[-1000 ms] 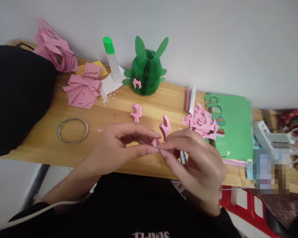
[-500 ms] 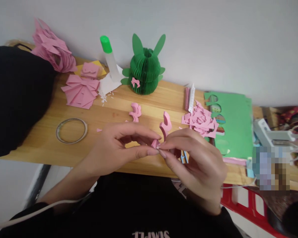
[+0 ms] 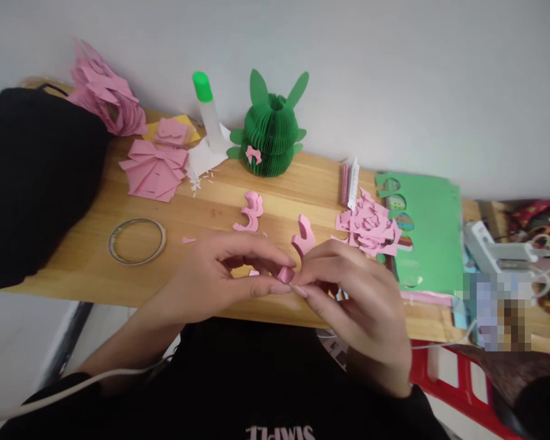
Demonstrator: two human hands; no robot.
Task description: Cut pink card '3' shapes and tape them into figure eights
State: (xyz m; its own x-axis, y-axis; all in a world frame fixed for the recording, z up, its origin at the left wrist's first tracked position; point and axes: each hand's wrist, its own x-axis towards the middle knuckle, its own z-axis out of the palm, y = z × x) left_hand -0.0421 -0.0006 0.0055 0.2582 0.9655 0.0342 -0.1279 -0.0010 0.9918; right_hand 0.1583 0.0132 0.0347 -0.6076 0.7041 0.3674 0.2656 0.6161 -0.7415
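Between the thumb and fingers of my left hand (image 3: 229, 275) is a small pink folded paper piece (image 3: 285, 274). My right hand (image 3: 355, 293) is closed in a pinch at the right edge of that piece, its fingertips meeting those of the left. What the right fingertips grip is partly hidden. Just behind my hands lie stacked curved pink paper cutouts (image 3: 304, 235), and further left is another stack of wavy pink cutouts (image 3: 250, 211). A green honeycomb paper figure (image 3: 271, 137) with ear shapes and a pink bow stands near the wall.
A roll of tape (image 3: 137, 242) lies at left. A glue bottle with a green cap (image 3: 209, 113) stands on white paper beside folded pink paper (image 3: 156, 169). Pink scraps (image 3: 371, 223) and a green sheet (image 3: 433, 235) lie at right. A black cloth item (image 3: 36, 189) covers the left end.
The view has shifted slightly. My right fingertips have moved a little along the pink piece, while my left hand keeps its pinch on it.
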